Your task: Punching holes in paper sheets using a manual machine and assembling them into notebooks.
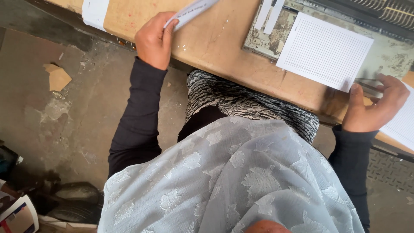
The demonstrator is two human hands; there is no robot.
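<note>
My left hand is at the near edge of a wooden table and pinches a narrow white paper strip that sticks up and to the right. My right hand rests at the table's right edge with its fingers curled over the corner of a white ruled paper stack; a thin metal bar lies under its fingertips. Between the hands lies a ruled white sheet on a worn metal plate. Dark sleeves cover both arms.
Two more white strips lie at the top of the plate. White paper hangs over the table's left end. A cardboard scrap lies on the concrete floor, with a dark shoe and printed paper at the lower left.
</note>
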